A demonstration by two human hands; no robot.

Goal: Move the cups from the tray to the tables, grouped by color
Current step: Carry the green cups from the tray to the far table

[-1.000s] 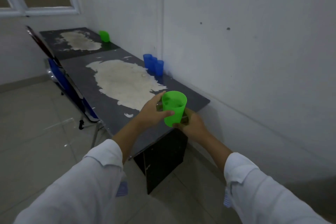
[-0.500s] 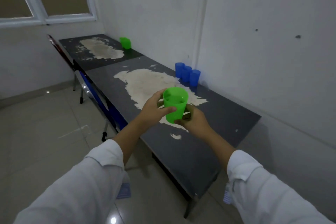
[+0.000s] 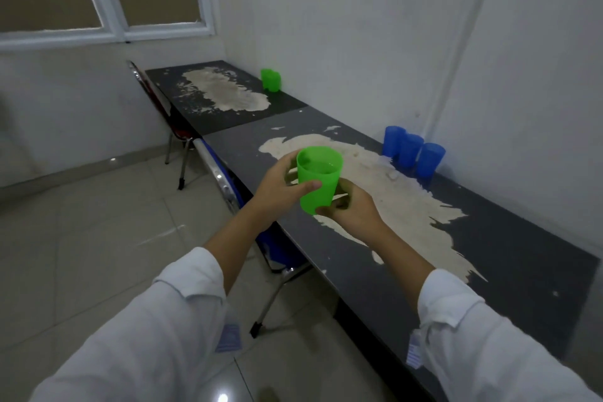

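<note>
One upright green cup point(image 3: 326, 197) (tapered) btwn L hand point(image 3: 277, 188), R hand point(image 3: 357, 214).

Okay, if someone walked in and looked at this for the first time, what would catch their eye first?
The bright green cup held up in mid-frame by both hands, the left hand around its side and the right hand at its base, above the near table. Next, three blue cups in a row against the wall on that table, and more green cups by the wall on the far table.
</note>
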